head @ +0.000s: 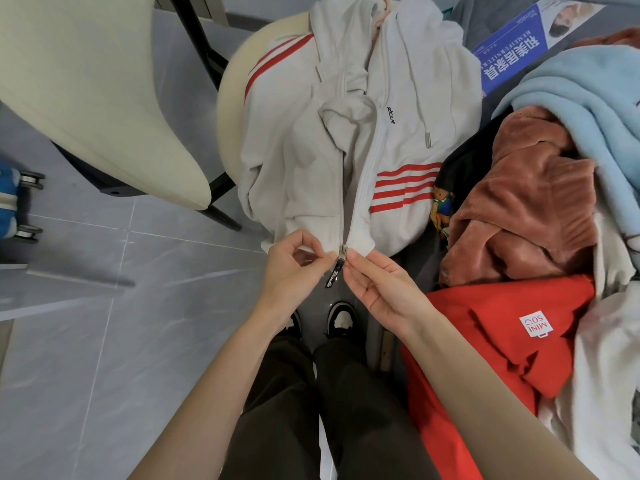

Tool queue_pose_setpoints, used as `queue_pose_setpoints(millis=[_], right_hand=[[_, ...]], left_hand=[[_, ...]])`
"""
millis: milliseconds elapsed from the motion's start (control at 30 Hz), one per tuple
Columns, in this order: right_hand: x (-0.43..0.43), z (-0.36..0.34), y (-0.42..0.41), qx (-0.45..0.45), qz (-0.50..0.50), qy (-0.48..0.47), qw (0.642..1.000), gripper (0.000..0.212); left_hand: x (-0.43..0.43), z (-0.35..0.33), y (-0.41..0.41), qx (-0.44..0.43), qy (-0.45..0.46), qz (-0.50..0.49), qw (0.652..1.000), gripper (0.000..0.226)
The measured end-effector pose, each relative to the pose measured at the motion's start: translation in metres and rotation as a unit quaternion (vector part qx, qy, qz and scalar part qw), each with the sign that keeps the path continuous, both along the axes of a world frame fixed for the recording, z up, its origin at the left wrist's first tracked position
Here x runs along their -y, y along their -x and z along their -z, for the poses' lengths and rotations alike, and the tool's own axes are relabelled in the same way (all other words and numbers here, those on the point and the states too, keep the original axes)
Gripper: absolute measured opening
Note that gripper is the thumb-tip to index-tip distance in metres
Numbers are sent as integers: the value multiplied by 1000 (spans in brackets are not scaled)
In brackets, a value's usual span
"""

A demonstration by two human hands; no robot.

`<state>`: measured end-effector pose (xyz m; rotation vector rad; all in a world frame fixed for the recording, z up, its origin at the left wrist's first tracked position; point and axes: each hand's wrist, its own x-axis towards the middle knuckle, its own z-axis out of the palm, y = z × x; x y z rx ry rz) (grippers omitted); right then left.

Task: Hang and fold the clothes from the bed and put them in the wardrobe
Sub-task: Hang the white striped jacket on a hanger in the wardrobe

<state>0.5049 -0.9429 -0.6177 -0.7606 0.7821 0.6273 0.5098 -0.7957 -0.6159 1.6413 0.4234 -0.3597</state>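
You are standing on a grey tiled floor (104, 323). Your left hand (294, 268) is pinching the hoodie's bottom hem just left of the zipper slider (343, 252), and your right hand (377, 285) is pinching the hem on the other side. The white hoodie (294, 161) with red stripes is lying unzipped over a cream chair (228, 98). A brown fleece (519, 209), a red garment (485, 341) and a pale blue fleece (571, 91) are lying piled to its right.

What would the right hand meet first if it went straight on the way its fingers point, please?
The right hand would meet the zipper slider on the hoodie almost at once; the left hand lies just beyond, though depth is unclear.
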Motion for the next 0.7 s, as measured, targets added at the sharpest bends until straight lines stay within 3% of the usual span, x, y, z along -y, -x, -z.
queue_pose_setpoints(millis=[333, 467, 533, 633, 700], right_hand=[[-7, 14, 12, -48, -4, 26, 998, 31], [-6, 20, 15, -61, 4, 15, 998, 26], [-5, 20, 12, -69, -5, 6, 998, 26], [-2, 21, 8, -81, -15, -4, 997, 31], [0, 22, 6, -80, -30, -2, 996, 33]], left_hand=[[-6, 14, 18, -21, -50, 54, 997, 39], [-1, 20, 29, -52, -21, -41, 998, 36], [5, 23, 41, -131, 68, -137, 980, 35], [13, 28, 56, -273, 155, -200, 928, 27], [18, 30, 51, -305, 203, -239, 899, 27]])
